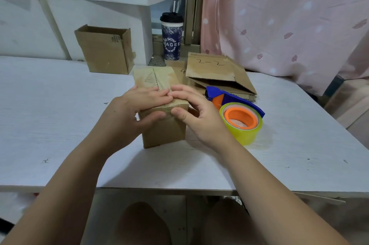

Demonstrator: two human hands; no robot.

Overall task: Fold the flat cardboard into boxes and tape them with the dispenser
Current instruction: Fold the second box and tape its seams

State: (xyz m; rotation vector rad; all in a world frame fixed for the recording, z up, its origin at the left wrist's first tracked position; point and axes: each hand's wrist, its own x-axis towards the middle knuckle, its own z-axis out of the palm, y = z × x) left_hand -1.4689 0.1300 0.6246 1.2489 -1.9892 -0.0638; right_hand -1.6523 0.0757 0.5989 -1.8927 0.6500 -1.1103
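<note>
Mid-table point(60, 115), standing closed: cardboard box point(162, 131), lengthwise away from the body, top seam along that line. Pressing its near end with left hand point(129, 109), fingers laid flat on top, thumb on the front face; likewise right hand point(196, 114), fingers gently arched, nothing clasped. Just right, tape dispenser point(237, 111) on its side. Behind, flat cardboard point(217, 73) marked "2-2"; on the cup point(171, 41), "HAGEE".

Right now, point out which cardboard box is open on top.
The back-left box, standing apart with no flaps over it; the nearer box has its flaps folded shut.
</note>
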